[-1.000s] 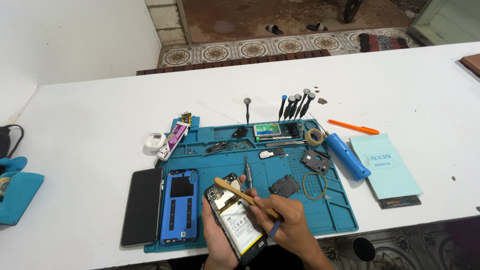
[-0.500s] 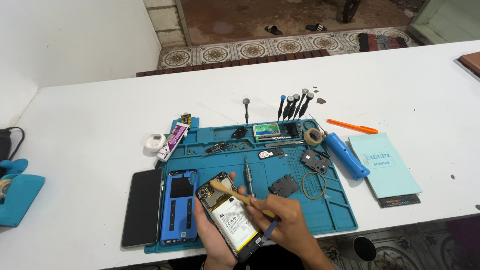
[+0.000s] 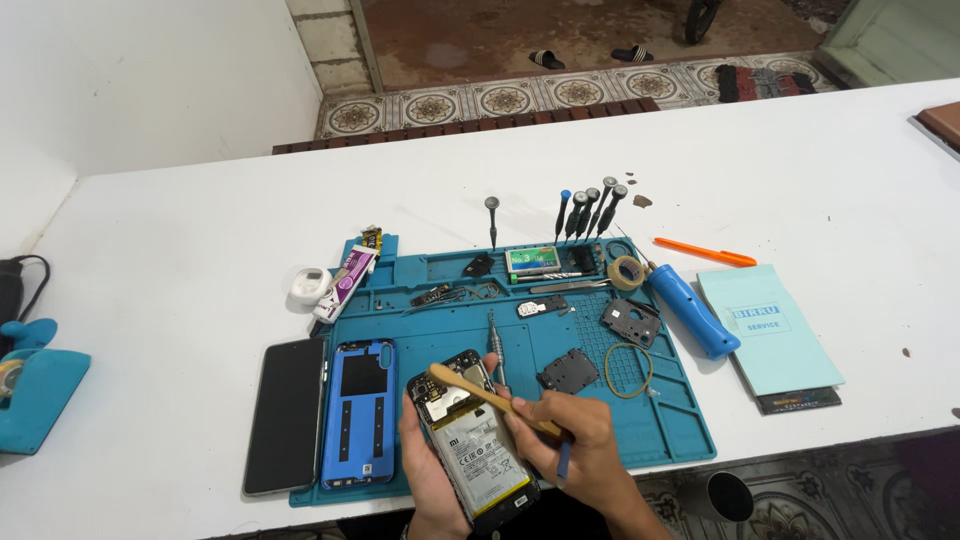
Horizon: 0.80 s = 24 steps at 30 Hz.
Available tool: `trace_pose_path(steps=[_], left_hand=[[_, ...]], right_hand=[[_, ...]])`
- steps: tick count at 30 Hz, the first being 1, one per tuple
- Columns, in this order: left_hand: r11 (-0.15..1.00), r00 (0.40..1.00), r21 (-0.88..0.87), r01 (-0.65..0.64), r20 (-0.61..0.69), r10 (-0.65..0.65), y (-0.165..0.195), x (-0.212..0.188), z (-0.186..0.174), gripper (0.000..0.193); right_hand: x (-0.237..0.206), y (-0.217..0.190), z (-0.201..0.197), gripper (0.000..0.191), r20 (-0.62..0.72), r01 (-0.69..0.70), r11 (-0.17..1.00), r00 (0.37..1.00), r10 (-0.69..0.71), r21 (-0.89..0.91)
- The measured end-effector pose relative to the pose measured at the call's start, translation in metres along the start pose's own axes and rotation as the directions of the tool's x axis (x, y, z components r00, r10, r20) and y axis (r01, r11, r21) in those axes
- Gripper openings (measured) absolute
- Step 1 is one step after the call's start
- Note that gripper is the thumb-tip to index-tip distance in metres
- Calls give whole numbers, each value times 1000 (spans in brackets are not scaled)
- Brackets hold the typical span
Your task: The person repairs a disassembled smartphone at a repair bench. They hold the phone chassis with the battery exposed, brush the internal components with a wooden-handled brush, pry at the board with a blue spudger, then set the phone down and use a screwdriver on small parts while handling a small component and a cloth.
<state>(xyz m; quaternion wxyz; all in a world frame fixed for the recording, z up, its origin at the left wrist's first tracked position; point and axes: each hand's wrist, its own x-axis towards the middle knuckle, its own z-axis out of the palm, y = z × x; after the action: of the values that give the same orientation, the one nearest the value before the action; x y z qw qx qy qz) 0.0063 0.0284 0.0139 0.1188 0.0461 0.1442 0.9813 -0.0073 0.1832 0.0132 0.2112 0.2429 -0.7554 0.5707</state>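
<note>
Head view: opened phone (image 3: pixel 475 445) now raised off blue mat (image 3: pixel 660 420), gripped in my left hand (image 3: pixel 430 470); right hand (image 3: pixel 575 440) clamps wooden brush (image 3: pixel 480 392), bristles moved to phone's top.

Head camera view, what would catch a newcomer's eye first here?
The opened phone, battery showing, sits at the bottom centre in the left hand, while the right hand holds a wooden-handled brush over its top end. Under them lies a blue repair mat on the white table, with a blue back cover at the left.
</note>
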Motion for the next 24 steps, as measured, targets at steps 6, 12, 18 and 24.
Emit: trace_pose_path(steps=[6, 12, 18, 24], left_hand=[[999, 984, 48, -12, -178, 21, -1, 1, -1, 80], [1000, 1000, -11, -5, 22, 5, -1, 0, -8, 89], [997, 985, 34, -76, -153, 81, -2, 0, -7, 85], [990, 988, -50, -131, 79, 135, -1, 1, -10, 87]], right_hand=[[-1, 2, 1, 10, -49, -95, 995, 994, 96, 34], [-2, 4, 0, 12, 39, -1, 1000, 999, 1, -19], [0, 1, 1, 12, -41, -16, 1000, 999, 16, 5], [3, -3, 1, 12, 50, 40, 997, 998, -37, -67]])
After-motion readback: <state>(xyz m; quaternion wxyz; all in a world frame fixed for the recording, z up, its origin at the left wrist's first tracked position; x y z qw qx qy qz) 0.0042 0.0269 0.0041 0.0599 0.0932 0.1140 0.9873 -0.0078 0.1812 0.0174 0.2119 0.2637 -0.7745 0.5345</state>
